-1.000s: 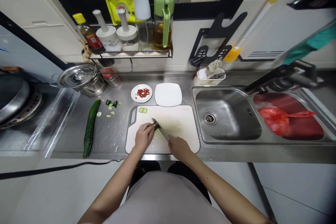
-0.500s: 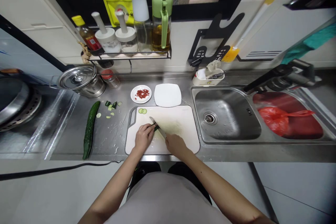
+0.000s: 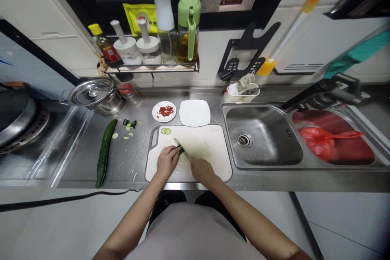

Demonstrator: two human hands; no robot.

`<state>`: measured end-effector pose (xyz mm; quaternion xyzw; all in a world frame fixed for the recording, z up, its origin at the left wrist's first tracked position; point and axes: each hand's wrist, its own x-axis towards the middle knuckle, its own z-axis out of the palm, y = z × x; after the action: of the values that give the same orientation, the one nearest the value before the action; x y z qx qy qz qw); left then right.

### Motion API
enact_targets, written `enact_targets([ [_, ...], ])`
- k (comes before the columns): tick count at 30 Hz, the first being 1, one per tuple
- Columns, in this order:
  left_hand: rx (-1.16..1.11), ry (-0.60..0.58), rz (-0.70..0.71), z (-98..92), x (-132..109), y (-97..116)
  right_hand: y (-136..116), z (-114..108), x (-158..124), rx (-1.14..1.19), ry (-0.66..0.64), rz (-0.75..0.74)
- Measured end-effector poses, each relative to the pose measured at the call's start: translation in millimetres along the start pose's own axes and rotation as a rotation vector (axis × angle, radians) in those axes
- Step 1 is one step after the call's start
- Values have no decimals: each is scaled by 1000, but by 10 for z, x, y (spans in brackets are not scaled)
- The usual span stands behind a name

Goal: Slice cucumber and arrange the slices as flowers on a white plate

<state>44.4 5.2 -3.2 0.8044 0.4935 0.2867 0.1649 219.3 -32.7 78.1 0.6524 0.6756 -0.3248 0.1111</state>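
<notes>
While the left hand (image 3: 167,161) sits low in the middle of the frame, its fingers are curled over and pressed down on a short cucumber piece (image 3: 182,151). Only a dark green end of the piece shows past the knuckles. It lies on the white cutting board (image 3: 210,146), near the board's front edge. The curl looks meant to pin the piece and keep the fingertips back from the blade.

Just to the right, the right hand (image 3: 201,169) is closed round the handle of a knife (image 3: 178,144). The blade slants up and to the left across the board, close against the left hand's knuckles, which seem to guide it.

Two cucumber slices (image 3: 165,131) lie at the board's upper left corner, apart from the blade. A whole cucumber (image 3: 104,152) lies on the steel counter at centre left, with cucumber scraps (image 3: 129,126) beside its upper end. Above the board stand a small plate of red chilli (image 3: 164,111) and an empty square plate (image 3: 194,112), within easy reach. The sink (image 3: 262,138) is just right of the board.
</notes>
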Motion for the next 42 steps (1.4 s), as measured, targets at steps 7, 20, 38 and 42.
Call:
enact_targets([
  [7, 13, 16, 6, 16, 5, -9, -10, 17, 15, -13, 12, 7],
  [20, 3, 35, 19, 12, -2, 17, -55, 61, 125, -42, 30, 18],
  [38, -85, 45, -120, -22, 38, 30, 114, 0, 142, 3, 78, -11],
  [42, -245, 155, -297, -124, 47, -126, 186, -23, 77, -41, 140, 35],
])
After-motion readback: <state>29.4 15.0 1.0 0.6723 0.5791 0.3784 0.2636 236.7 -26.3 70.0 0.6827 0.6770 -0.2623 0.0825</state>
